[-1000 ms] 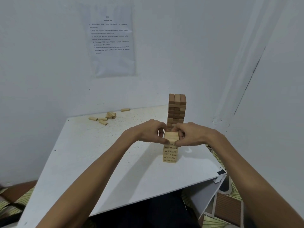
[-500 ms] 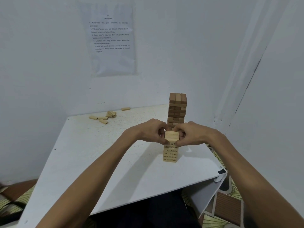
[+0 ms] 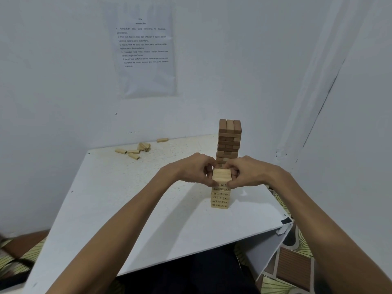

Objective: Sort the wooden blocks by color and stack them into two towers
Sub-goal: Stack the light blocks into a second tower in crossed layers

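A short tower of light wooden blocks (image 3: 220, 196) with printed numbers stands near the table's right side. My left hand (image 3: 195, 169) and my right hand (image 3: 247, 171) pinch its top layer (image 3: 221, 175) from either side, thumbs at the front edge. Behind it rises a taller tower of dark brown blocks (image 3: 229, 141); its base is hidden by my hands. Several loose light blocks (image 3: 135, 150) lie at the table's far left, one more (image 3: 162, 140) a little to their right.
The white table (image 3: 127, 198) sits in a corner between white walls; its right front corner (image 3: 285, 219) is close to the light tower. A printed paper sheet (image 3: 146, 49) hangs on the back wall. Patterned floor shows at lower right.
Both hands stay pinched on the light tower's top layer. Only the camera view shifted slightly.
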`<action>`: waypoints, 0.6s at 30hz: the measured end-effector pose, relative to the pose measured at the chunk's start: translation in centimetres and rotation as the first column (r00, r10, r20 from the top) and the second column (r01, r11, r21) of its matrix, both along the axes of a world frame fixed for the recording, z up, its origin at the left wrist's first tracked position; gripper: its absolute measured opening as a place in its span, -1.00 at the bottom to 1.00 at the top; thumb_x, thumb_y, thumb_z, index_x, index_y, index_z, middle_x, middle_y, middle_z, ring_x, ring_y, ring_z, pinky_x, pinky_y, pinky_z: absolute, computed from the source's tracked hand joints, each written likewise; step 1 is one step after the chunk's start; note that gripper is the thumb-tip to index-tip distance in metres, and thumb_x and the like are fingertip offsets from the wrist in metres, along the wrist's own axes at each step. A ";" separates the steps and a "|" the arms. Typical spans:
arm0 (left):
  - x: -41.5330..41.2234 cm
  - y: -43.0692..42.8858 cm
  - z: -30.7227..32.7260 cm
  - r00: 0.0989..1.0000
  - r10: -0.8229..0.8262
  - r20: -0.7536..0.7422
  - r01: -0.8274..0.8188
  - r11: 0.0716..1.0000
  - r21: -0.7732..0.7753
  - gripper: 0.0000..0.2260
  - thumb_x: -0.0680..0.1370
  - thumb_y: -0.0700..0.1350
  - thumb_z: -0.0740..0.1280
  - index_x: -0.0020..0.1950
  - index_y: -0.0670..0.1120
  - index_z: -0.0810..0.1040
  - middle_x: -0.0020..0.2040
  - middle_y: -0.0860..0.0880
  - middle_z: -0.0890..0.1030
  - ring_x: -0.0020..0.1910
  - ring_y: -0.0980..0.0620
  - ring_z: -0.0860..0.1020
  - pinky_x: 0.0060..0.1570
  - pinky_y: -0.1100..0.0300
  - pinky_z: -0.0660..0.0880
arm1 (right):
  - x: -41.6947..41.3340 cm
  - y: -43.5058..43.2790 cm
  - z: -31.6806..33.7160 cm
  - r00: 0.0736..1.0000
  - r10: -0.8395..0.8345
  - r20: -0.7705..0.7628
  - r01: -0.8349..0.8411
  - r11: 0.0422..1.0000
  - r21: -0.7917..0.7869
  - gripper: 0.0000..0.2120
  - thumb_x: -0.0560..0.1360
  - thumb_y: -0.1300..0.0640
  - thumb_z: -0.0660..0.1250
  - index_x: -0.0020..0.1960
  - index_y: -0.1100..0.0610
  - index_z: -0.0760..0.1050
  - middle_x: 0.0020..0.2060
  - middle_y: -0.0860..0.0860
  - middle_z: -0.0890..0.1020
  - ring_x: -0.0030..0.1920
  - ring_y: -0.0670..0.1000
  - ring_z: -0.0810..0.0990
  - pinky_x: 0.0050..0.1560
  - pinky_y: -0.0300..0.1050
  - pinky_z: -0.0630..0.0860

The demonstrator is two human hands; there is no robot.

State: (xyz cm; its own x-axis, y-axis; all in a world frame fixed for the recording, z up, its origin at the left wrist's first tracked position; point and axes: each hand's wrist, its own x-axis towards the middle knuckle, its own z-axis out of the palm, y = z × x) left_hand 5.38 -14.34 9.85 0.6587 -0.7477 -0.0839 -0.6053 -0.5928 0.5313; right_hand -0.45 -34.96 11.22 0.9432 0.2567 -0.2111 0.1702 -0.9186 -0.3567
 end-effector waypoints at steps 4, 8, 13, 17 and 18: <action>0.1 0.1 -0.1 1.000 -0.013 0.003 0.013 1.000 0.006 -0.54 0.42 -0.01 0.58 0.26 -0.04 0.55 -0.13 0.04 0.67 -0.16 0.04 0.59 -0.06 0.09 0.54 | 0.0 -0.2 0.0 1.000 0.001 -0.020 -0.001 1.000 0.012 -0.46 0.42 0.00 0.53 0.33 0.02 0.44 -0.17 -0.12 0.55 -0.11 -0.10 0.58 -0.06 -0.13 0.57; 0.3 0.1 -0.4 1.000 -0.022 0.001 0.022 1.000 0.016 -0.48 0.42 0.02 0.59 0.32 -0.04 0.53 -0.14 0.03 0.66 -0.22 0.10 0.56 -0.08 0.10 0.53 | 0.1 -0.4 0.0 0.999 0.008 -0.031 -0.008 1.000 0.000 -0.42 0.40 -0.02 0.56 0.34 0.01 0.42 -0.11 -0.11 0.58 -0.03 -0.08 0.59 -0.02 -0.11 0.60; 0.6 0.1 -0.6 1.000 -0.020 0.006 0.020 0.999 0.034 -0.53 0.41 0.03 0.59 0.26 -0.01 0.56 -0.17 0.05 0.66 -0.27 0.16 0.55 -0.08 0.06 0.57 | 0.3 -0.7 -0.2 0.999 0.006 -0.040 -0.006 1.000 0.002 -0.43 0.40 0.01 0.57 0.33 0.04 0.43 -0.14 -0.05 0.61 -0.04 -0.04 0.62 0.01 -0.03 0.61; 0.7 -0.1 -0.6 1.000 -0.021 0.014 0.020 0.999 0.043 -0.60 0.42 0.02 0.59 0.19 -0.01 0.58 -0.17 0.03 0.66 -0.23 0.12 0.57 -0.06 0.02 0.58 | 0.4 -0.7 -0.5 0.999 0.001 -0.038 -0.001 1.000 -0.005 -0.49 0.40 0.02 0.56 0.28 0.03 0.45 -0.13 -0.06 0.59 -0.06 -0.07 0.59 -0.11 -0.14 0.55; 0.6 -0.1 -0.5 1.000 -0.022 0.017 0.021 0.999 0.042 -0.61 0.42 0.02 0.58 0.18 -0.01 0.59 -0.17 0.03 0.66 -0.23 0.12 0.57 -0.06 0.01 0.57 | 0.4 -0.7 -0.5 0.999 0.000 -0.037 0.000 1.000 -0.008 -0.50 0.40 0.02 0.56 0.27 0.03 0.45 -0.13 -0.07 0.58 -0.07 -0.08 0.58 -0.13 -0.17 0.51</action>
State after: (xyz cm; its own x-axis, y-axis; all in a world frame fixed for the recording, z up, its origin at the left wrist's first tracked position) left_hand 5.99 -14.46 9.30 0.6440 -0.7579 -0.1041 -0.6272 -0.6010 0.4954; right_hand -0.06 -35.67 10.69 0.9348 0.2548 -0.2476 0.1570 -0.9214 -0.3555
